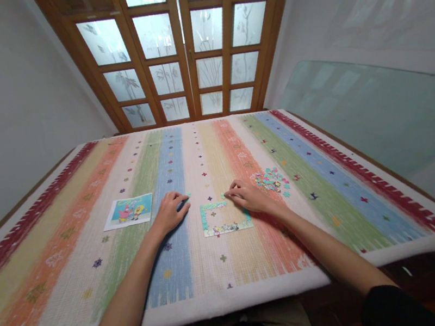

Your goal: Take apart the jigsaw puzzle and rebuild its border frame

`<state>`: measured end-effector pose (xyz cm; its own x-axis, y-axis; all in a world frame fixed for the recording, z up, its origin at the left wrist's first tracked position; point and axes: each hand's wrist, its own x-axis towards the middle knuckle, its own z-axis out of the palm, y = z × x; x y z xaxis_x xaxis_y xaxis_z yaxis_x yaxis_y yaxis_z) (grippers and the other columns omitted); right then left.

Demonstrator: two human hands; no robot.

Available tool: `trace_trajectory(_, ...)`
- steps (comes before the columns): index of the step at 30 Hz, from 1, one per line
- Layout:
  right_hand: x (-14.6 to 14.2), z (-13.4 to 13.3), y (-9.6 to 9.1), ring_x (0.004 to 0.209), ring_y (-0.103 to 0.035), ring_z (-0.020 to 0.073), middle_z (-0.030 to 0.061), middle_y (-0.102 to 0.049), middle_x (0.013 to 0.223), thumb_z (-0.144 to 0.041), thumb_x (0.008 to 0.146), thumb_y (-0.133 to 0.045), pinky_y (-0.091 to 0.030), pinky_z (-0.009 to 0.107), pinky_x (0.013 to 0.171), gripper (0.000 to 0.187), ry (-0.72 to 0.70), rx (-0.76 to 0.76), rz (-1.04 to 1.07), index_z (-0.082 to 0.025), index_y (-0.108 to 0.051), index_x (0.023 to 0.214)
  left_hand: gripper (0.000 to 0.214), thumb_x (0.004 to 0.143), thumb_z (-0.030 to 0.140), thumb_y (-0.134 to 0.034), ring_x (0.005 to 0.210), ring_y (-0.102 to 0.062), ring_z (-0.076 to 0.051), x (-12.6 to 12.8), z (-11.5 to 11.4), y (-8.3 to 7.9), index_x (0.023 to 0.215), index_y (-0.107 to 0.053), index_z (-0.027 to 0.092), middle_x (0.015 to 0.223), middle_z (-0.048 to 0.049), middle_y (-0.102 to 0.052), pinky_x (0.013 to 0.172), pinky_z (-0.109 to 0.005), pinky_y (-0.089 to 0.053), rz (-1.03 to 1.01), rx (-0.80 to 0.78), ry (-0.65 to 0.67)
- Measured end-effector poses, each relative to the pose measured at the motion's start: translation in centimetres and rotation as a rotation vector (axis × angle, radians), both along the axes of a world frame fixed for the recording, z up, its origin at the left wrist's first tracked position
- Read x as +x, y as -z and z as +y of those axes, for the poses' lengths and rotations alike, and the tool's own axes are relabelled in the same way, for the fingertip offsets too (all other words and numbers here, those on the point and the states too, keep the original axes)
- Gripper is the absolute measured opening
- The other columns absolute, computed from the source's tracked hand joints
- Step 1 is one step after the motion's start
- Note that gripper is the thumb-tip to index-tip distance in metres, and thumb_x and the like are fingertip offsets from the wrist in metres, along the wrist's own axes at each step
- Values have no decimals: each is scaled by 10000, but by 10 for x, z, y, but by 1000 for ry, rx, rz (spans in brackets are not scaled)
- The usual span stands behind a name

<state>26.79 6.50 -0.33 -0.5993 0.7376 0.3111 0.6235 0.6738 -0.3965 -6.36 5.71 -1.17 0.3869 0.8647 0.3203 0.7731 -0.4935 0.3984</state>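
A rectangular jigsaw border (228, 229) of joined pieces lies flat on the cloth, with the cloth showing through its middle. Above its top edge, my right hand (247, 197) pinches a small green puzzle piece (223, 195) at the fingertips; this hand covers the border's upper right corner. To the left of the border, my left hand (171, 210) is curled low over the blue stripe. A tiny teal puzzle piece (189, 195) shows at its fingertips. A heap of loose puzzle pieces (272, 178) lies just beyond my right hand.
A cartoon picture card (128, 212) lies left of my left hand. Under everything is a striped tablecloth (119, 170) on a wide table. Glazed wooden doors (185, 47) stand behind it, and a glass sheet (377, 104) leans at the right wall.
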Motion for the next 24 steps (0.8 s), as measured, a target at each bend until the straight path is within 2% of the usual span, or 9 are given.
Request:
trace_trajectory(5, 1, 0, 0, 986, -607, 266, 106, -649, 1034, -233, 971, -596, -502, 426, 908, 226, -9, 6, -1, -247, -781, 1101, 296, 972, 295, -503, 1000, -585, -271, 17, 6, 3, 1128, -736, 199, 1023, -103, -627, 964, -456, -489, -9, 18, 51)
trace_trajectory(12, 9, 3, 0, 970, -609, 270, 111, -643, 1018, -212, 934, -620, -495, 427, 898, 151, 28, 16, -5, -214, -770, 946, 299, 1000, 225, -444, 989, -610, -247, 32, 10, 1, 1133, -712, 207, 1020, -97, -648, 929, -420, -517, -33, -29, 107)
trace_trajectory(16, 12, 3, 3, 955, -606, 264, 101, -643, 1025, -221, 904, -662, -492, 422, 890, 91, 38, 12, 15, -222, -747, 937, 259, 993, 215, -477, 1014, -625, -248, 38, 12, 0, 1123, -702, 219, 1040, -92, -666, 947, -433, -517, -62, -47, 116)
trace_trajectory(20, 12, 1, 6, 978, -606, 263, 104, -641, 1052, -245, 895, -675, -486, 417, 891, 132, 46, 14, 16, -217, -744, 1004, 213, 989, 215, -511, 1025, -637, -242, 49, 15, 0, 1081, -703, 207, 1061, -90, -670, 956, -424, -518, -105, -54, 130)
trace_trajectory(24, 11, 0, 8, 974, -606, 247, 97, -646, 1033, -223, 890, -686, -485, 395, 888, 102, 38, -6, 32, -208, -745, 971, 188, 979, 215, -540, 1028, -642, -242, 65, 17, -2, 1066, -706, 195, 1051, -88, -674, 958, -419, -519, -148, -61, 178)
